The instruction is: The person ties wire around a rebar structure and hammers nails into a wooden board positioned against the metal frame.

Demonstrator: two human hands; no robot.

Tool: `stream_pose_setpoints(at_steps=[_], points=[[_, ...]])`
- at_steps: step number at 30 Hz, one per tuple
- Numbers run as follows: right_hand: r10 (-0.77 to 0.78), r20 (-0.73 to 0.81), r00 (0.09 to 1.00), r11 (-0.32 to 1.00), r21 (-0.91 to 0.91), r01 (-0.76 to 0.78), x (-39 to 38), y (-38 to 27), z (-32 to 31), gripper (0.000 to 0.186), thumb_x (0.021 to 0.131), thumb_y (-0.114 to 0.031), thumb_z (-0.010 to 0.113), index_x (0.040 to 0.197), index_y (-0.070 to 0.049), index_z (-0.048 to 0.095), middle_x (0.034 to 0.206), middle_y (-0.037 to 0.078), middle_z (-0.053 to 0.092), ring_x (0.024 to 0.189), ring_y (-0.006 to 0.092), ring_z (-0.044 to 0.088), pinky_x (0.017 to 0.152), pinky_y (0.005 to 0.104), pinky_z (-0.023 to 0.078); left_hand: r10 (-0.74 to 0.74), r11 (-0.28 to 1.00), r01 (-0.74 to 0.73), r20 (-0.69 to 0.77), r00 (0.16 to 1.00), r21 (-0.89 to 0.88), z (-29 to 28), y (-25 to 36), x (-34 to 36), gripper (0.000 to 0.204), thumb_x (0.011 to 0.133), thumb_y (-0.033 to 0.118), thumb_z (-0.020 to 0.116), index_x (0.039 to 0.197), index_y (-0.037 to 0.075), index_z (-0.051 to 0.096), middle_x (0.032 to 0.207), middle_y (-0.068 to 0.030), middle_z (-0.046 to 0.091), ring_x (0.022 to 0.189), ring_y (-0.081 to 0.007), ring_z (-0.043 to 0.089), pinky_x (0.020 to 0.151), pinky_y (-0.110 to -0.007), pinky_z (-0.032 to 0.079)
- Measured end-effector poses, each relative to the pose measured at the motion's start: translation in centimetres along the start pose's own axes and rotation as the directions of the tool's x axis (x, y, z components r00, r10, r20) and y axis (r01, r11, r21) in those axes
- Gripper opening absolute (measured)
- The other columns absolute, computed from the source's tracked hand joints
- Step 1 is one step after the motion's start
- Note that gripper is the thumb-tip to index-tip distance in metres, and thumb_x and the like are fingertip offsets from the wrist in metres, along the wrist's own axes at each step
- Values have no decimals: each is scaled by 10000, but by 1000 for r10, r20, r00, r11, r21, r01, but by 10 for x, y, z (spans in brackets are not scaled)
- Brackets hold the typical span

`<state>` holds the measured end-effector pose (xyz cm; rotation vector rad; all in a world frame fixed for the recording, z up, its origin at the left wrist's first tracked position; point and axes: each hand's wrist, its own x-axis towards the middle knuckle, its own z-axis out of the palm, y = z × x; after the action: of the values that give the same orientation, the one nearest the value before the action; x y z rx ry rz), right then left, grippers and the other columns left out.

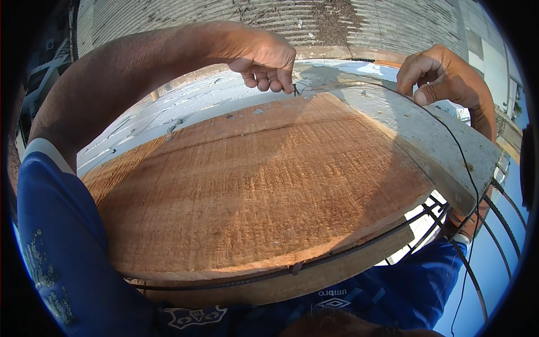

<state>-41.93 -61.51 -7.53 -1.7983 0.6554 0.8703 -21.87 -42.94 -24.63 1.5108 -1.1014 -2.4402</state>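
My left hand (268,60) is closed, its fingers curled down at the far edge of a broad reddish-brown board (241,191). A short dark twist of wire (296,90) shows at its index fingertip. My right hand (441,78) is bent over the pale grey plank (426,135), thumb and fingers drawn together at a thin dark wire (464,155). That wire runs from near the left hand, past the right fingertips, then curves down over the plank's right end. The exact grip of each hand is partly hidden.
Dark ribbed steel bars (499,219) jut out at the right, and another bar (331,259) runs along the board's near edge. A second board (331,279) lies below it. Behind are a whitish wall top (151,121) and a corrugated roof (196,14).
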Motion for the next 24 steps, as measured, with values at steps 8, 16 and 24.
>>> stream_pose_setpoints(at_steps=[8,16,24], points=[[4,-1,1000,998,-63,-4,-1,-2,-1,418,553,-338,811,828,-27,761,806,79,678,739,196,614,607,326,448,26,998,-31,-94,995,-55,4,-6,3,219,856,206,721,957,13,700,781,-51,636,704,-154,572,637,-326,466],[12,-10,1000,999,-51,-13,0,-1,-2,435,541,-353,813,846,-46,768,811,63,681,729,184,608,601,319,445,108,992,-98,-130,986,83,2,-10,4,179,806,162,714,913,20,689,785,-49,632,713,-159,578,668,-340,474],[22,18,1000,1000,17,-22,0,3,-3,408,558,-305,823,859,-36,766,824,68,684,738,180,607,620,310,450,191,942,-152,-107,976,300,-5,-11,14,184,770,109,692,919,4,672,812,-56,624,768,-176,618,769,-409,496]])
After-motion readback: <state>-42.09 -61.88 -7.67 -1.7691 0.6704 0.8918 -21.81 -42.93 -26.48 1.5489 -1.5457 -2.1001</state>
